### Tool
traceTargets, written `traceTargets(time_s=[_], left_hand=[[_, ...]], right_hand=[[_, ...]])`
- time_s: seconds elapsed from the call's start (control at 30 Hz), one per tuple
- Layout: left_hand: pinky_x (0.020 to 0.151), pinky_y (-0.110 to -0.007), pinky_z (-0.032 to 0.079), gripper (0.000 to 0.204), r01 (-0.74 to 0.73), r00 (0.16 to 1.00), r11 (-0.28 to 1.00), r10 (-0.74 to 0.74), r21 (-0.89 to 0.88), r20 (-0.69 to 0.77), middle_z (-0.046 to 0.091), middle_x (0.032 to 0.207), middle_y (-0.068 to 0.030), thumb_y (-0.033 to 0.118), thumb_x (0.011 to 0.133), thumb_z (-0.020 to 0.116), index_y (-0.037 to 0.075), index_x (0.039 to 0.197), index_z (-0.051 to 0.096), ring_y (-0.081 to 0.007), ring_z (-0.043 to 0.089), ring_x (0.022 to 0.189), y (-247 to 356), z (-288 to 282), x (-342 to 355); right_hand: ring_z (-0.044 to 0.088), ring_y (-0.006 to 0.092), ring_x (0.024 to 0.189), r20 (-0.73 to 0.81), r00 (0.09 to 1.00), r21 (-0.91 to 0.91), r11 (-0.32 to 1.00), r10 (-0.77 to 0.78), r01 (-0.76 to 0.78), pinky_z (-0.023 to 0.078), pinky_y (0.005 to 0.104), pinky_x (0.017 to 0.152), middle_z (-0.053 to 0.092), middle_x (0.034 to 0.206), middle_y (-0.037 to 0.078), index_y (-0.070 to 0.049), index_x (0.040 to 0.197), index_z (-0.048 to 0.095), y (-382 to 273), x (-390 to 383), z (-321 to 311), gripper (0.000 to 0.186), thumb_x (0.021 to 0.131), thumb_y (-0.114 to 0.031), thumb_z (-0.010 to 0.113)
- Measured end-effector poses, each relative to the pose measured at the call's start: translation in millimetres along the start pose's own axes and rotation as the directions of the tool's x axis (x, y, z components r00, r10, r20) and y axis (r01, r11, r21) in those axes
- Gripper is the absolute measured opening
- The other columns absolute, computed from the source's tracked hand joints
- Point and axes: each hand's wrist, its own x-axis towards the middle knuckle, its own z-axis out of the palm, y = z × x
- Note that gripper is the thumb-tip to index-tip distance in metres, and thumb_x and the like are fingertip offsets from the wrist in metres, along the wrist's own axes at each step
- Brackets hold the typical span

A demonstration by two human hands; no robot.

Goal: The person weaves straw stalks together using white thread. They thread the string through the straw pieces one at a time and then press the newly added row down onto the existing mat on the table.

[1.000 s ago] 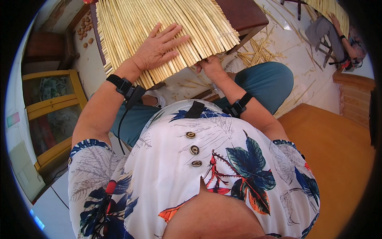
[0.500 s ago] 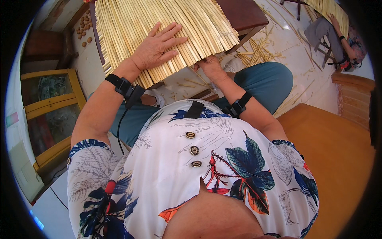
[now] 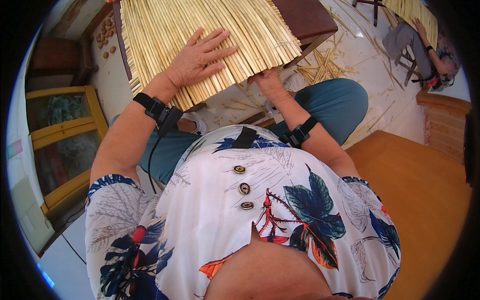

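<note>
A mat of pale yellow reed stalks (image 3: 210, 22), laid side by side, rests on a dark reddish-brown table and juts over its near edge. My left hand (image 3: 197, 60) lies flat on the mat's near left part, fingers spread and pointing right. Close to the mat's near right edge is my right hand (image 3: 269, 82), its fingers curled together at the stalk ends. The fingertips are partly hidden under that edge, so what they pinch does not show. A thin thread (image 3: 286, 44) lies across the stalks near the right side.
The table's bare corner (image 3: 315, 25) sticks out at the right. Loose reed pieces (image 3: 325, 65) litter the floor. A co-worker (image 3: 412, 45) sits at the far right with another mat. A yellow-framed cabinet (image 3: 62, 131) stands left, round brown things (image 3: 106, 32) behind it.
My right hand has shifted slightly to the right along the mat's near edge, fingers still curled. The left hand stays flat on the stalks, nearly unmoved.
</note>
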Motion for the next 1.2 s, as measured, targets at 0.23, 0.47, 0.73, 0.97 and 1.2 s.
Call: traceTargets(time_s=[0.23,0.47,0.73,0.97,1.2], left_hand=[[0.108,-0.048,0.009,0.041,-0.014,1.0,0.997,0.012,-0.078,-0.02,0.03,0.142,-0.0078,0.027,0.088,0.048,0.021,0.129,0.047,-0.0243,0.023,0.134,-3,1,0],[0.108,-0.049,0.009,0.042,-0.02,1.0,0.996,0.019,-0.091,-0.012,0.03,0.142,-0.009,0.024,0.087,0.05,0.021,0.129,0.047,-0.0255,0.023,0.134,-3,1,0],[0.107,-0.049,0.009,0.042,-0.021,1.0,0.996,0.021,-0.091,-0.001,0.03,0.143,-0.0093,0.023,0.087,0.05,0.021,0.129,0.047,-0.0254,0.023,0.134,-4,2,0],[0.108,-0.048,0.01,0.042,-0.023,1.0,0.998,0.023,-0.061,-0.006,0.029,0.143,-0.0096,0.025,0.088,0.049,0.02,0.129,0.047,-0.0251,0.023,0.134,-2,0,1],[0.108,-0.049,0.009,0.042,-0.02,1.0,0.998,0.019,-0.061,-0.014,0.03,0.142,-0.0092,0.025,0.087,0.049,0.02,0.129,0.047,-0.0251,0.023,0.134,-3,1,0]], right_hand=[[0.062,0.0182,0.065,-0.045,0.998,0.019,0.999,-0.043,0.044,0.051,0.0286,0.056,0.063,0.077,0.011,0.003,0.091,0.06,-8,1,2,0.015,0.078,0.007,0.053],[0.061,0.0189,0.061,-0.003,1.0,0.121,0.992,0.025,-0.025,0.051,0.029,0.054,0.061,0.075,0.012,0.003,0.096,0.056,-15,-1,11,0.015,0.084,0.002,0.049],[0.058,0.0169,0.057,-0.066,0.998,0.237,0.971,0.008,0.008,0.05,0.0284,0.049,0.06,0.075,0.009,0.001,0.095,0.056,-19,-3,17,0.012,0.084,0.001,0.051],[0.056,0.0149,0.053,0.105,0.982,-0.095,0.985,0.155,-0.146,0.047,0.0271,0.048,0.057,0.068,0.008,0.0,0.091,0.054,-22,-4,4,0.012,0.085,0.003,0.044],[0.053,0.014,0.051,0.095,0.995,-0.013,1.0,0.016,-0.015,0.046,0.0264,0.046,0.057,0.068,0.007,0.0,0.091,0.054,-12,-2,6,0.01,0.086,0.001,0.045]])
